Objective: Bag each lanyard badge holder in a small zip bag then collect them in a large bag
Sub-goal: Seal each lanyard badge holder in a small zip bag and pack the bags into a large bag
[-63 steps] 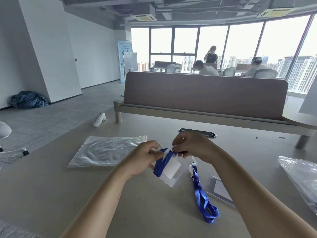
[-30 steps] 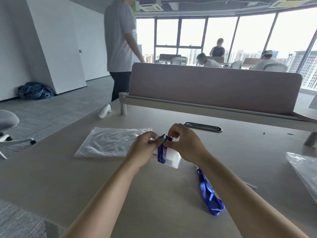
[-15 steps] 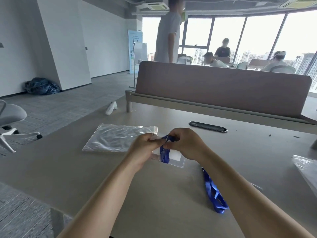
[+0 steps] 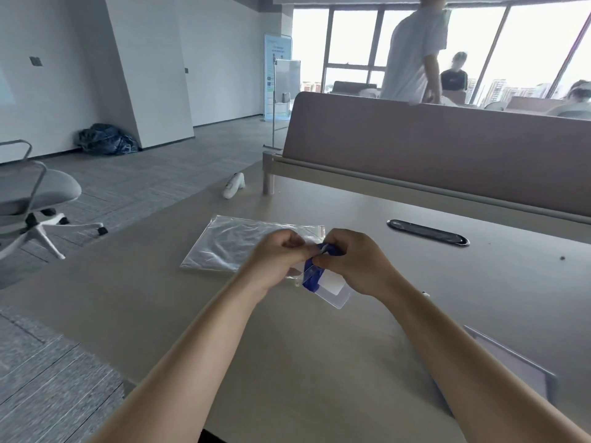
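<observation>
Head view shows both hands meeting above the middle of the tabletop (image 4: 287,362). The left hand (image 4: 275,254) has its grip pinched together on the top edge of a small zip bag (image 4: 332,290), and the right hand (image 4: 355,260) has its grip pinched on the same bag at the mouth, right where the blue lanyard (image 4: 315,273) bunches up. The two hands are touching or nearly so. Inside the clear bag the badge holder (image 4: 331,282) shows as a pale card, with the folded lanyard beside it, and the bag hangs tilted just over the tabletop rather than lying flat.

Judging by this, the current piece is loaded and the step in hand looks like pressing the zip shut; whether the seal is already closed cannot be told, since the fingers cover it.

The large bag (image 4: 236,244) lies flat just behind the left hand. It looks empty, or close to it, so collecting seems not to have begun, though its crinkled plastic makes that uncertain. At the right edge, near the right forearm, another clear badge holder (image 4: 511,366) lies unbagged, so at least one more round is left after this one.

Beyond the tabletop a person in a pale shirt (image 4: 415,49) stands behind the divider panel (image 4: 447,148), well apart from the work
</observation>
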Available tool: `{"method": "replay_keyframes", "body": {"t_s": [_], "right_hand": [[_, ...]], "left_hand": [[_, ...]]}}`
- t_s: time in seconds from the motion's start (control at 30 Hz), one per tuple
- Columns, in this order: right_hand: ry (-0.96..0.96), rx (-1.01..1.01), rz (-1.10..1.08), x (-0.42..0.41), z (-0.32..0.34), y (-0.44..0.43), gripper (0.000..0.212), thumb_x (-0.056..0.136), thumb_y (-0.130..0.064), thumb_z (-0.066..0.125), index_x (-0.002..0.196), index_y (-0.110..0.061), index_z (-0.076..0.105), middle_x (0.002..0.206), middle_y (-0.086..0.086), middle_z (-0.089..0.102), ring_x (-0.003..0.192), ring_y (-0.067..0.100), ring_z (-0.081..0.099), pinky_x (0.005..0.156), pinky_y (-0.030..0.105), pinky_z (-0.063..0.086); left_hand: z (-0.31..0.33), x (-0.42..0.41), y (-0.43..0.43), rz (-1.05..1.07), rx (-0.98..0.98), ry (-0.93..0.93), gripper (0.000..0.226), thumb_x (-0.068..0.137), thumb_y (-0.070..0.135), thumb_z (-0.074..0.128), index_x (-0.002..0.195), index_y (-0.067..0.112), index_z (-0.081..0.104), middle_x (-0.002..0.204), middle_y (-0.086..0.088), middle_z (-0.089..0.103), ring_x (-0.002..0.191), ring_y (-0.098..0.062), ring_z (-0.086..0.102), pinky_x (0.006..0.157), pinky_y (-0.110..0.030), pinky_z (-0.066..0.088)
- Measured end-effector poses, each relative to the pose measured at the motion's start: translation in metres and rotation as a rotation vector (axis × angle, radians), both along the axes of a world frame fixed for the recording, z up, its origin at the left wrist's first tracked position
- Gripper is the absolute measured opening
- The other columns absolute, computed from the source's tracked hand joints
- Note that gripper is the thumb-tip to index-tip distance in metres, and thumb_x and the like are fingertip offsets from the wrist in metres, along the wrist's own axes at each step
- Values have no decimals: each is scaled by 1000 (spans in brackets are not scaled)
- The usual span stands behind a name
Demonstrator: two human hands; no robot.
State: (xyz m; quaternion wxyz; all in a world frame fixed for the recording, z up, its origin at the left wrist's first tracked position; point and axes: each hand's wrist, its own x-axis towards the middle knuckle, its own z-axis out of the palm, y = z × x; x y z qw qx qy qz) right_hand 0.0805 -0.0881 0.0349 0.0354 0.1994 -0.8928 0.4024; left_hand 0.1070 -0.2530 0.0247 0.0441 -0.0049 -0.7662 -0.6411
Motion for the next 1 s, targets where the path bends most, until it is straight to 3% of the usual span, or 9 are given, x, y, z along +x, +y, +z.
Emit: {"method": "replay_keyframes", "body": {"t_s": [0.13, 0.23, 0.37, 0.5, 0.63, 0.7, 0.8, 0.9, 1.0], "right_hand": [[-3, -22, -29, -18, -11, -6, 14, 80, -15, 70, 78, -7, 59, 69, 6, 55, 59, 13, 40, 49, 17, 30], [-26, -83, -107, -32, -16, -3, 16, 80, -15, 70, 79, -3, 58, 69, 6, 52, 60, 16, 40, 54, 27, 31], [-66, -112, -214, -49, -22, 5, 17, 79, -17, 70, 75, -7, 57, 64, -2, 48, 58, 17, 40, 56, 29, 30], [-94, -86, -317, -60, -28, 14, 18, 77, -18, 70, 73, -9, 55, 63, -3, 49, 58, 19, 42, 56, 29, 32], [-105, -61, -365, -60, -30, 25, 22, 77, -19, 71, 67, -16, 52, 65, -2, 52, 61, 21, 46, 58, 30, 36], [-110, -65, -380, -54, -29, 29, 22, 77, -19, 71, 66, -17, 53, 66, -1, 53, 62, 21, 47, 58, 30, 36], [-110, -79, -395, -41, -26, 35, 20, 77, -21, 72, 69, -15, 54, 66, -1, 54, 62, 21, 48, 58, 30, 37], [-108, -80, -393, -23, -24, 40, 19, 78, -21, 72, 71, -14, 55, 66, -2, 54, 61, 20, 48, 58, 29, 36], [-103, -71, -402, -6, -24, 48, 20, 79, -21, 72, 70, -15, 55, 68, -3, 54, 63, 20, 49, 58, 29, 36]], "left_hand": [[-9, -18, -10, 26, 5, -7, 22, 90, 23, 71, 99, 4, 66, 91, -5, 66, 84, -16, 63, 80, -37, 56], [-19, -35, -16, 102, -80, 15, 30, 96, 33, 61, 100, 4, 66, 94, -13, 70, 82, -20, 61, 90, -46, 53], [-34, -53, -13, 92, -171, -27, 31, 100, 40, 51, 111, 14, 63, 109, -4, 67, 98, -18, 61, 87, -36, 47], [-45, -59, -8, -21, -352, -78, 34, 103, 41, 44, 124, 18, 59, 122, 4, 62, 113, -17, 58, 101, -34, 45], [-49, -57, -8, -58, -470, -98, 24, 101, 35, 49, 104, 17, 65, 102, -2, 69, 93, -21, 63, 83, -32, 47], [-47, -49, -7, -58, -513, -87, 23, 99, 34, 52, 95, 17, 66, 95, -7, 71, 87, -24, 64, 82, -35, 50], [-42, -28, -4, -68, -535, -73, 23, 99, 30, 52, 97, 13, 67, 95, -6, 73, 82, -16, 67, 81, -32, 52], [-40, -8, -2, -67, -544, -56, 21, 98, 33, 56, 94, 16, 68, 88, -2, 74, 80, -19, 70, 77, -33, 53], [-41, 9, 2, -61, -552, -67, 15, 95, 34, 61, 94, 20, 67, 79, 4, 71, 64, -11, 65, 64, -27, 50]]}}
